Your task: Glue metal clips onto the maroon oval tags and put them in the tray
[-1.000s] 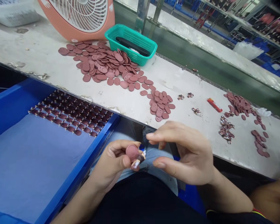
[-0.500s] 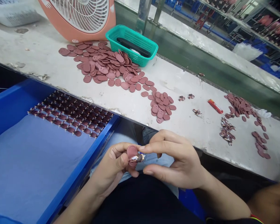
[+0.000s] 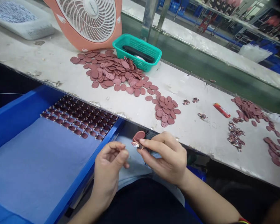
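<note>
My right hand pinches a small figurine between thumb and fingers, above my lap. A reddish-brown oval disc stands up from the figurine, and white and dark painted parts show below it. To its left, my left hand has loosely curled fingers, with thumb and fingertips a little apart and nothing visible between them. It does not touch the figurine. Rows of similar dark figures with oval discs lie in the blue bin at the left.
On the white bench lie a large heap of oval discs and a smaller pile. A green basket, an orange fan and a white tray stand behind. Small figures and a red packet lie rightward.
The figurine has passed from my left hand to my right, which now grips it. My left hand has let go and drawn back leftward. The camera view has shifted slightly.
</note>
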`<state>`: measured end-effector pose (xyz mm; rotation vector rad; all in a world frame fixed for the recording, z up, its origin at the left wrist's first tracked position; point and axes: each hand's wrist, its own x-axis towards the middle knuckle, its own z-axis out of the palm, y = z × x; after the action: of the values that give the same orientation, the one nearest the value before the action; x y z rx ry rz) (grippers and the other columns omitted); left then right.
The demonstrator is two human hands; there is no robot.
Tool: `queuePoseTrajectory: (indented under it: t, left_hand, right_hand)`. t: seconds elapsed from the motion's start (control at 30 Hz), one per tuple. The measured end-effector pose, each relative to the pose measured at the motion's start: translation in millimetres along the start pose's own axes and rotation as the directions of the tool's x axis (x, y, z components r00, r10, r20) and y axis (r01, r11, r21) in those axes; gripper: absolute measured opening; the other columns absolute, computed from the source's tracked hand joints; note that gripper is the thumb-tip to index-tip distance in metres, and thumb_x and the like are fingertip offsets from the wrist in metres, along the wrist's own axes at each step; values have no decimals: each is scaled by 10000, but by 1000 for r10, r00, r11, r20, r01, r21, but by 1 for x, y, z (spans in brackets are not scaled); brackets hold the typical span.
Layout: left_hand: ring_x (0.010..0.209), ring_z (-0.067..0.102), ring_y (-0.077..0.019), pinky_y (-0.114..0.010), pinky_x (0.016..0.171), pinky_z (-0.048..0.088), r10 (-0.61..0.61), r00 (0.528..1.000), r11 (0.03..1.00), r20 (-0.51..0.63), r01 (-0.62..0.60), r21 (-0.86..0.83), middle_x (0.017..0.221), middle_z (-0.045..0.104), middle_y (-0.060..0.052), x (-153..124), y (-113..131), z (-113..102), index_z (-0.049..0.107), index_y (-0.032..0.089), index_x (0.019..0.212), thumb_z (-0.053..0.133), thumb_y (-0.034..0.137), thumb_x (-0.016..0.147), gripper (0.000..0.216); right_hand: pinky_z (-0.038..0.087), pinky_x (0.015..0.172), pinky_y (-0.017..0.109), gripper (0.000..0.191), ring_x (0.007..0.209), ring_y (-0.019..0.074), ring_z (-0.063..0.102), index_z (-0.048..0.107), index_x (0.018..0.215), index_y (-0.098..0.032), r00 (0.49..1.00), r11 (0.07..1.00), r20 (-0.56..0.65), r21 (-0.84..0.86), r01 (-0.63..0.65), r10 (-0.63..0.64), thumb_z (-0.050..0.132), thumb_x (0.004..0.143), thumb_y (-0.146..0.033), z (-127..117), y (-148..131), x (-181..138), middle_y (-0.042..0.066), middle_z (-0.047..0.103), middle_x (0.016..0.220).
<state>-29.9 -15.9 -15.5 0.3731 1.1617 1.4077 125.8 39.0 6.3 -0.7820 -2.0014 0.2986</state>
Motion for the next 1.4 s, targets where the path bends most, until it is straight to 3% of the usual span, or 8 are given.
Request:
queuePoseTrajectory:
  t: [0.13,0.53,0.67,0.8,0.93,1.03,1.23,1.4]
  left_hand:
    - [584,539,-108,-184,502,482,142,990,988,-15,-141,58,675,662,36,-4,4,1,749,228,743,934,307,610,241]
    - [578,563,-106,-165,430,457,142,965,985,-221,-115,131,729,688,0,15,-5,-33,729,194,791,848,398,710,250]
    - [647,632,-156,-217,447,496,119,939,974,-322,-47,223,794,695,-21,23,-3,-50,680,194,832,819,492,677,363]
    - [816,721,-250,-293,542,561,158,892,929,-425,13,371,852,702,-39,45,5,-99,610,209,877,775,527,662,418]
    - [794,713,-271,-349,630,563,251,850,776,-462,108,621,808,719,-56,78,7,-157,645,204,846,752,486,638,367]
    - [775,695,-270,-380,741,541,281,879,578,-386,167,799,795,744,-54,99,0,-182,712,216,786,730,416,648,243]
    - [852,707,-289,-413,798,521,206,934,261,-291,234,937,881,777,-73,117,-14,-196,767,223,917,681,424,772,263]
    - [922,700,-262,-455,831,535,155,937,129,-314,296,947,934,761,-73,123,-14,-199,733,192,1069,658,448,873,331]
  right_hand:
    - [465,549,280,258,630,141,570,689,1084,-129,990,988,-40,-85,129,-133,748,834,-103,26,4,-10,51,664,771]
    - [446,560,294,118,625,146,558,676,1008,-152,991,992,59,-29,123,-121,693,893,-129,88,11,-13,42,677,747]
    - [452,548,288,209,615,144,553,670,1079,-148,985,988,91,-12,151,-149,718,876,-155,90,7,-14,31,676,732]
    - [415,484,275,199,546,127,489,665,1070,-132,958,970,151,29,241,-242,700,875,-152,69,3,-19,20,657,678]
    - [426,498,271,195,566,131,501,661,1062,-136,967,985,187,9,174,-172,674,872,-98,49,8,-31,29,649,682]
    - [424,514,277,222,587,138,512,657,1080,-134,969,991,212,-22,132,-125,677,867,-75,43,15,-40,35,642,692]
    - [419,528,285,241,607,144,511,655,1091,-121,973,995,220,-49,86,-74,683,862,-53,40,21,-48,47,637,707]
    - [428,532,286,253,613,145,516,655,1089,-115,978,996,199,-49,71,-60,692,851,-39,37,22,-51,51,637,711]
